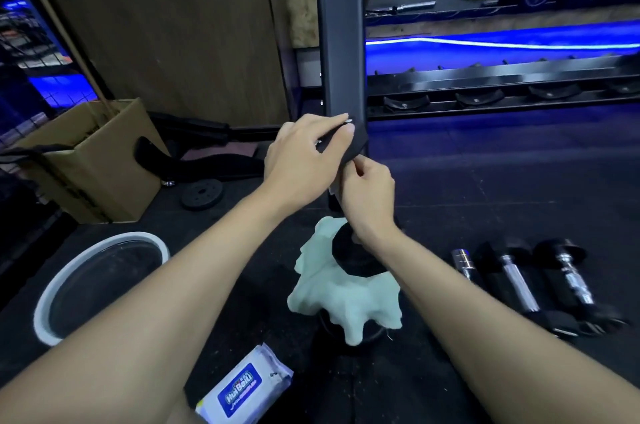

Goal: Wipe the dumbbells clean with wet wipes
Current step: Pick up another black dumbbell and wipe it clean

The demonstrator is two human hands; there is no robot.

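While both hands pinch a dark strap, the left hand (pixel 304 149) at its upper end and the right hand (pixel 367 188) just below, a dumbbell (pixel 356 257) lies on the floor (pixel 485 188) beneath them, draped in a pale cloth (pixel 332 302). Rubber heads and a steel grip suggest it is heavy, stiff and perhaps slick when wet; the handle looks the safest hold. Two more dumbbells (pixel 540 281) lie to the right. A wipes pack (pixel 242 385) sits near, a basin (pixel 100 285) and box (pixel 93 160) stand left.
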